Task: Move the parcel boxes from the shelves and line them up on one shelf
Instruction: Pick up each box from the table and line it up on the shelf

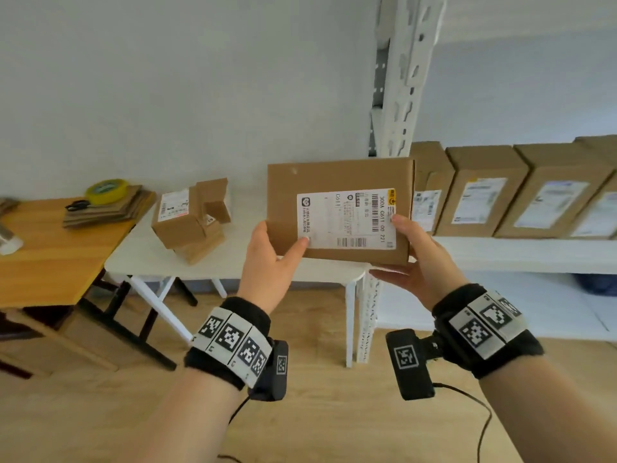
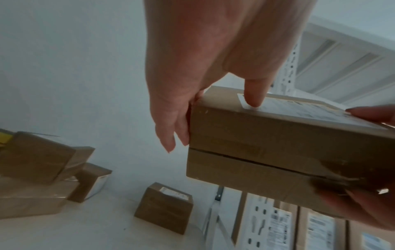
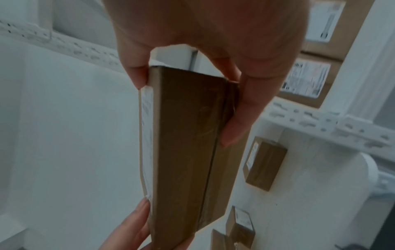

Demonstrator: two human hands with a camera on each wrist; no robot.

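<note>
I hold a brown parcel box with a white shipping label in the air, in front of the white rack's post. My left hand grips its lower left corner, thumb on the label. My right hand grips its lower right corner, thumb on the label and fingers underneath. Several labelled parcel boxes stand in a row on the white shelf to the right. More small boxes lie piled on a white table to the left.
A wooden table at far left carries flattened cardboard, scissors and a yellow tape roll. The rack's perforated white post rises just behind the held box. A lower shelf sits beneath the row. Wooden floor lies below.
</note>
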